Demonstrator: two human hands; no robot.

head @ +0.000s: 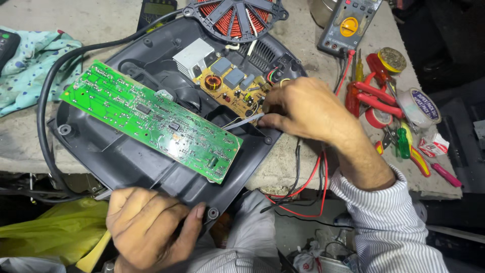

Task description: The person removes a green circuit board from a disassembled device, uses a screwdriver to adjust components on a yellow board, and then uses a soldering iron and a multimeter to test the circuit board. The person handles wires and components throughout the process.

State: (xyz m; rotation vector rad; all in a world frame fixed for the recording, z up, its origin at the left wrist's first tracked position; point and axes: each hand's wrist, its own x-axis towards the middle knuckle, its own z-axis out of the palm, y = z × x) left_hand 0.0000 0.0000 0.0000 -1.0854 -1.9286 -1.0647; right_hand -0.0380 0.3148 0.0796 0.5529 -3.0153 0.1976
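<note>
A dark grey plastic appliance housing (pixel 126 162) lies open on the bench. A long green circuit board (pixel 151 119) rests tilted across it. Behind it sit a tan power board (pixel 235 86) with a copper toroid, grey blocks and a metal heat sink (pixel 194 56). A red-copper coil disc (pixel 235 17) lies at the housing's far end. My right hand (pixel 303 108) pinches a flat grey ribbon cable (pixel 242 121) beside the tan board. My left hand (pixel 146 227) grips the housing's near edge, thumb by a screw boss.
A grey multimeter (pixel 348 25) with yellow dial stands at the back right, its red and black leads (pixel 313 187) trailing off the bench edge. Red-handled pliers (pixel 371 93), screwdrivers, tape rolls (pixel 419 106) crowd the right. A patterned cloth (pixel 25 71) lies left; a thick black cable (pixel 45 126) loops around the housing.
</note>
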